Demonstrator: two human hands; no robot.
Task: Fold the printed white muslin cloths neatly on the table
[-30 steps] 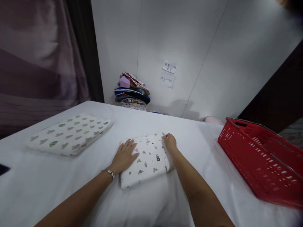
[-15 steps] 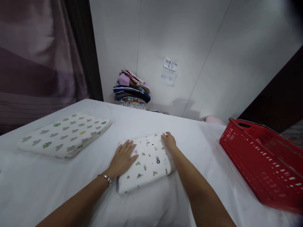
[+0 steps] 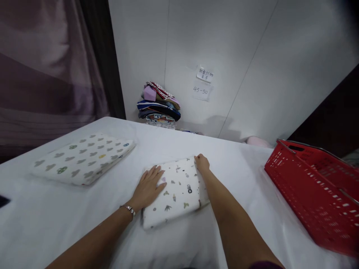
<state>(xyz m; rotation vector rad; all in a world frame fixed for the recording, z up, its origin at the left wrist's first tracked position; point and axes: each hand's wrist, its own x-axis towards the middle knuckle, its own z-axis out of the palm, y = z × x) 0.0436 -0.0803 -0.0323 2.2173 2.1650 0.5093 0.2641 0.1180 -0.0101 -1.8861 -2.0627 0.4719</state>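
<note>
A folded white cloth (image 3: 179, 194) printed with small plants and figures lies in front of me on the white-covered table (image 3: 241, 179). My left hand (image 3: 148, 186), with a bracelet at the wrist, rests flat on the cloth's left part, fingers apart. At the far right corner, my right hand (image 3: 202, 163) pinches the cloth's edge, its fingers closed. Farther left lies another folded white cloth (image 3: 84, 157), patterned with grey clouds and a few green, yellow and blue shapes; neither hand touches it.
A red perforated plastic basket (image 3: 314, 190) with metal handles stands at the right. Beyond the table's far edge, a stack of folded fabrics (image 3: 159, 104) rests against the wall, near paper notes (image 3: 203, 83). A purplish curtain (image 3: 50, 74) hangs at the left.
My right fingers have closed more tightly on the cloth's far right corner. My left hand stays flat on it. The whole view has shifted slightly.
</note>
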